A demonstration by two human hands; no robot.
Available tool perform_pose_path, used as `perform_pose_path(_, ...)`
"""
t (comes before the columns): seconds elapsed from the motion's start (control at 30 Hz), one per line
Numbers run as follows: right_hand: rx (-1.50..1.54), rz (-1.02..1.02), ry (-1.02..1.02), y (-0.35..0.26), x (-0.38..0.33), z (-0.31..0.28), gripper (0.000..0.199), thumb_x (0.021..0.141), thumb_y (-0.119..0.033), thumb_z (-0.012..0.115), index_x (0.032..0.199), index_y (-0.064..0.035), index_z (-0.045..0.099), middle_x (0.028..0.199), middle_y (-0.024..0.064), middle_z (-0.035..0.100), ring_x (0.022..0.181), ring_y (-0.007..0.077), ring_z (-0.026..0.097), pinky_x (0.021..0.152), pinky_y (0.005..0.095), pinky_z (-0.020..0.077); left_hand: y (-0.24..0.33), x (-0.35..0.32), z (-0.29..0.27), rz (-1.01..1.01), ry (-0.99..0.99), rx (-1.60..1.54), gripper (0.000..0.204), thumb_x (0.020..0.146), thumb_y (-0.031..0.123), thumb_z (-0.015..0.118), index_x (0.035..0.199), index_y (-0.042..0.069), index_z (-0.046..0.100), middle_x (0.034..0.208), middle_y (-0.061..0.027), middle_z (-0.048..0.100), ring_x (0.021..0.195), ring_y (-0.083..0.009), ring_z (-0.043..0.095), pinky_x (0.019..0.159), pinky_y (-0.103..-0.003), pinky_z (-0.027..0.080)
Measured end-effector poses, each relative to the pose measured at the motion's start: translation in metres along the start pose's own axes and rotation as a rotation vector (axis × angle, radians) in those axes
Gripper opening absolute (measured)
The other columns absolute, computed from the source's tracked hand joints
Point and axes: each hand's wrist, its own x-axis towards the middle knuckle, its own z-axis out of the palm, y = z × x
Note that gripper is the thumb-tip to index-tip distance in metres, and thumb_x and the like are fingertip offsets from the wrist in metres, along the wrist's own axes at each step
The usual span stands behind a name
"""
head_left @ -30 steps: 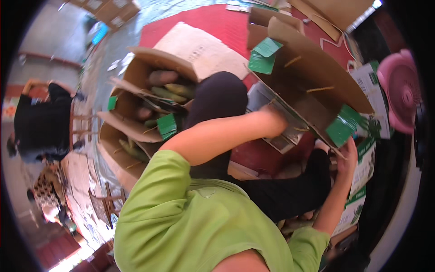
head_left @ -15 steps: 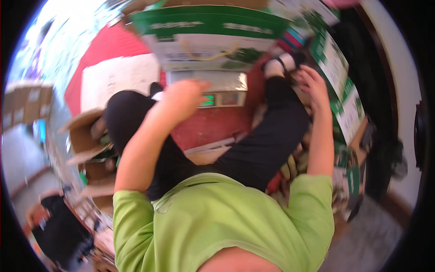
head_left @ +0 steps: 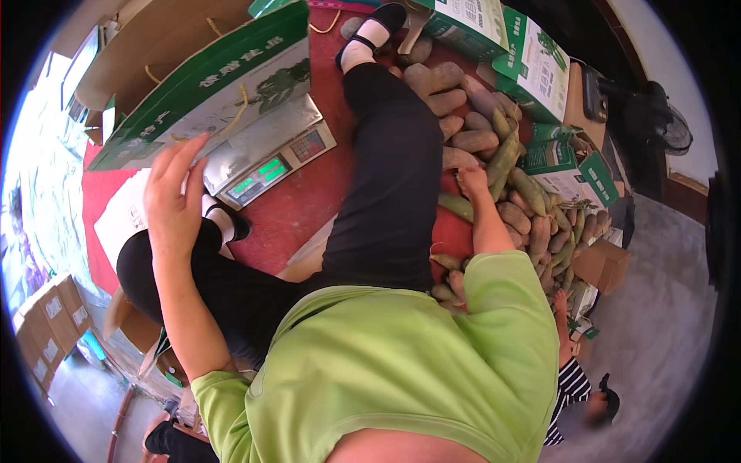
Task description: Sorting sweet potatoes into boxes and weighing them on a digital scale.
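My left hand (head_left: pixel 176 193) is raised beside a large green and white carton (head_left: pixel 208 96), fingers stretched out and nothing in them. The carton stands tilted in view on the metal plate of a digital scale (head_left: pixel 266 171) with a lit green display. On my right, my right hand (head_left: pixel 473 184) is closed at the end of a reddish-brown tuber (head_left: pixel 457 159), its fingers partly hidden. Around it lies a heap of dusty brown tubers (head_left: pixel 475 141), like sweet potatoes. Long green vegetables (head_left: pixel 505 160) are mixed among them.
Green and white cartons (head_left: pixel 536 65) stand beyond the heap, near a black fan (head_left: pixel 656 116). A small open carton (head_left: pixel 571 166) sits at the heap's right. Brown boxes (head_left: pixel 58 320) are at far left. Another person in a striped top (head_left: pixel 571 390) is at lower right.
My view has turned right, bringing the vegetable heap into sight. My right hand has gone from the air down to a tuber. My left hand has left the scale's front.
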Motion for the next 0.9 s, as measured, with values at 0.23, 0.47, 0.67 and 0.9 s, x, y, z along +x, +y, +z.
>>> perform_pose_path(0.23, 0.455, 0.241, 0.003, 0.05, -0.011, 0.019, 0.047, 0.084, -0.037, 0.066, 0.122, -0.0138, 0.05, 0.112, 0.0087, 0.059, 0.097, 0.0271, 0.058, 0.084, 0.048, 0.043, 0.0, 0.02, -0.004, 0.201, 0.417, 0.318, 0.039, 0.08, 0.001, 0.067, 0.119, 0.007, 0.061, 0.112, -0.0085, 0.063, 0.108, -0.025, 0.057, 0.095, -0.036, 0.041)
perform_pose_path(0.47, 0.619, 0.24, -0.118, 0.028, 0.015, 0.031, 0.062, 0.081, -0.046, 0.068, 0.129, -0.0137, 0.045, 0.131, 0.0112, 0.047, 0.116, 0.0297, 0.048, 0.085, 0.0482, 0.0422, -0.014, 0.028, -0.005, -0.074, 0.26, 0.661, 0.052, 0.08, 0.012, 0.068, 0.13, 0.019, 0.053, 0.12, -0.0087, 0.059, 0.114, -0.0287, 0.053, 0.095, -0.041, 0.042)
perform_pose_path(0.67, 0.785, 0.334, -0.001, -0.002, 0.029, 0.049, 0.081, 0.077, -0.054, 0.069, 0.134, -0.0046, 0.04, 0.141, 0.0115, 0.037, 0.121, 0.0297, 0.043, 0.087, 0.0492, 0.04, -0.006, 0.025, -0.012, -0.216, 0.053, 0.55, 0.045, 0.074, 0.006, 0.069, 0.117, 0.017, 0.061, 0.094, -0.0085, 0.06, 0.093, -0.0283, 0.058, 0.081, -0.039, 0.046)
perform_pose_path(0.9, 0.994, 0.424, -0.137, 0.004, 0.076, 0.073, 0.064, 0.068, -0.045, 0.08, 0.122, -0.0229, 0.054, 0.124, 0.0017, 0.053, 0.11, 0.0267, 0.049, 0.081, 0.0485, 0.0433, 0.002, 0.014, -0.018, -0.172, -0.03, 0.512, 0.01, 0.072, 0.006, 0.065, 0.081, 0.01, 0.067, 0.081, -0.0026, 0.057, 0.084, -0.0232, 0.057, 0.072, -0.037, 0.047)
